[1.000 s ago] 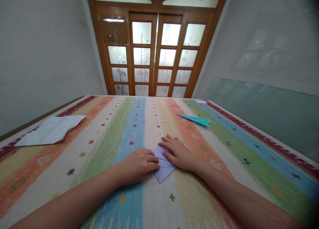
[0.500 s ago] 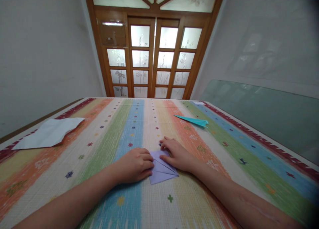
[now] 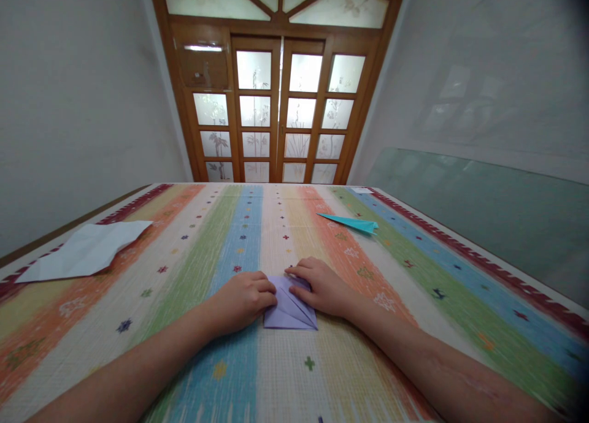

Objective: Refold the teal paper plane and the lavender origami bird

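We've turned the folded purple paper [image 3: 289,311]: a second ago its point aimed down toward us, and now its near edge runs straight across the tabletop [image 3: 276,374]. Our left hand [image 3: 243,297] and right hand [image 3: 322,288] have shifted along with it, fingers now curled at its far corners.

So the folded paper [image 3: 289,311] sits on the tablecloth [image 3: 257,227] near the front edge, with the left hand [image 3: 242,298] touching its left side and the right hand [image 3: 322,287] on its right and far corner. Further back to the right lies a paper plane [image 3: 352,222], well apart from both hands. A crumpled sheet [image 3: 85,251] sits way off at the left edge, and the door [image 3: 276,110] is behind the table's far end.
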Motion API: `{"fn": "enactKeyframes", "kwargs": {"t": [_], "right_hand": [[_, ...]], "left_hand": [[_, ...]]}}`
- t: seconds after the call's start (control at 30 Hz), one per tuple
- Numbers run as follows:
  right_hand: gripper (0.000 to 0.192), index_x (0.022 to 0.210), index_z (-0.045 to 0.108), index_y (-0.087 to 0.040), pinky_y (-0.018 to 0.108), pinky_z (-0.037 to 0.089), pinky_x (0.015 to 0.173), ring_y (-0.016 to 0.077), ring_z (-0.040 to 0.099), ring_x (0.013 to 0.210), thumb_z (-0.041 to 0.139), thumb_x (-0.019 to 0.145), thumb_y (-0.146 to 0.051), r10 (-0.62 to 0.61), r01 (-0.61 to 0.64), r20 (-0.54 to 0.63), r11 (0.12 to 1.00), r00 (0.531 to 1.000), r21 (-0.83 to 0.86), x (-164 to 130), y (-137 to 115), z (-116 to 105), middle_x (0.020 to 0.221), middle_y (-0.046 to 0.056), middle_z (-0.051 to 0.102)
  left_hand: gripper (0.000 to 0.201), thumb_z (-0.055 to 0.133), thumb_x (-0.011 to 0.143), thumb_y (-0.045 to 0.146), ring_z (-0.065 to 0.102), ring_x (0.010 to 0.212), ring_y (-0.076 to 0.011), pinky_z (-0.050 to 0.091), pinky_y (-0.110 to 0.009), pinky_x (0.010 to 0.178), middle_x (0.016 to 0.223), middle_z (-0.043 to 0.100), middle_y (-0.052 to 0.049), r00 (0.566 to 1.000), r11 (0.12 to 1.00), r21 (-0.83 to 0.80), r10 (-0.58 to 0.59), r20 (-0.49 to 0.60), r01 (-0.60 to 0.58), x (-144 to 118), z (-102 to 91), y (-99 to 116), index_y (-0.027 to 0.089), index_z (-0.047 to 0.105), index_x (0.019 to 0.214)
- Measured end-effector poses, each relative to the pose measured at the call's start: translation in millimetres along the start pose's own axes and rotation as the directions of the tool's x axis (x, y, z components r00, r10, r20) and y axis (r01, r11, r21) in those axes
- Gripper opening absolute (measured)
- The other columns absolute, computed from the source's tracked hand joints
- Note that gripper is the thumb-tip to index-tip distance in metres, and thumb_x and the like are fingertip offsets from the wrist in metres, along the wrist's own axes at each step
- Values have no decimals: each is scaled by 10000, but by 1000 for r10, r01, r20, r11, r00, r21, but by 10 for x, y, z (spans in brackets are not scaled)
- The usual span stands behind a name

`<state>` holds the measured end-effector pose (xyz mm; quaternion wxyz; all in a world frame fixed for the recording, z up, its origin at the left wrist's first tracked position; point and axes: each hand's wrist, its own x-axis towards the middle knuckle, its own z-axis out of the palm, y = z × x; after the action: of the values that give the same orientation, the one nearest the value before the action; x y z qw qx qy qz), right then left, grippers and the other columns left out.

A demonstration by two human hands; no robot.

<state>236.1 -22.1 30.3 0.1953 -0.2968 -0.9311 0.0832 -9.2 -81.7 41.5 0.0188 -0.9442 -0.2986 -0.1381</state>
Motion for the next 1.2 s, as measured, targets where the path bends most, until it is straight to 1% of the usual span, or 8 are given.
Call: {"fn": "enactKeyframes", "kwargs": {"t": [0.2,0.43,0.6,0.73,0.9,1.03,1.1,1.2], "right_hand": [[374,1195,653,-221,358,403,819,229,580,923,633,882,-425,5,-4,25,1000,1000,-12,-4,-47,-17,947,81,668],[323,1094,691,-235,359,389,828,225,579,920,652,863,-458,-5,5,37,1000,999,1,-2,-72,-27,919,63,673],[232,1045,700,-233,360,404,824,220,575,925,649,872,-379,-16,15,14,1000,1000,22,-1,-54,-20,943,64,660],[160,1012,697,-228,377,416,848,218,577,936,589,901,-269,-28,28,-8,999,1000,30,-3,-44,-22,947,64,656],[105,948,662,-206,401,426,892,229,578,981,632,855,-246,5,-3,-35,998,999,69,0,-40,0,993,70,659],[33,872,626,-198,383,434,896,216,586,975,606,850,-184,5,-1,-31,992,1000,123,7,-56,13,1007,68,658],[41,875,606,-199,371,444,885,210,589,967,582,859,-170,4,2,-34,987,999,158,5,-69,10,1010,69,655],[64,920,574,-200,346,469,833,197,596,927,538,883,-162,27,-15,-55,978,998,207,-7,-88,-8,1023,72,648]], "left_hand": [[187,530,947,189,612,961,-204,469,-340,833,1035,702,-37,996,996,-7,-89,-24,88,-20,21,-75,213,710,993],[192,542,936,196,603,963,-190,471,-331,874,1024,702,-29,976,976,-72,-212,-51,208,-29,41,-92,221,719,1007],[212,534,943,246,592,1024,-213,461,-382,914,1108,676,-58,984,985,-74,-164,-69,159,-27,30,-42,236,726,1033],[233,537,942,274,583,1058,-230,454,-410,938,1147,660,-68,993,990,-92,-109,-38,105,-20,14,3,246,712,1093],[233,544,936,274,579,1069,-236,449,-419,944,1165,651,-71,995,993,-86,-87,-37,84,-14,19,18,248,704,1104],[191,540,932,259,582,1058,-241,451,-423,930,1150,655,-74,985,988,-69,-147,-88,141,-19,47,0,222,707,1018],[182,542,928,264,584,1056,-238,458,-416,930,1125,658,-83,969,975,-97,-213,-126,202,-29,72,-24,204,684,1026],[342,597,897,350,590,1061,-250,470,-423,929,1132,647,-112,898,916,-184,-391,-203,357,-53,127,-82,174,588,1189]]}}
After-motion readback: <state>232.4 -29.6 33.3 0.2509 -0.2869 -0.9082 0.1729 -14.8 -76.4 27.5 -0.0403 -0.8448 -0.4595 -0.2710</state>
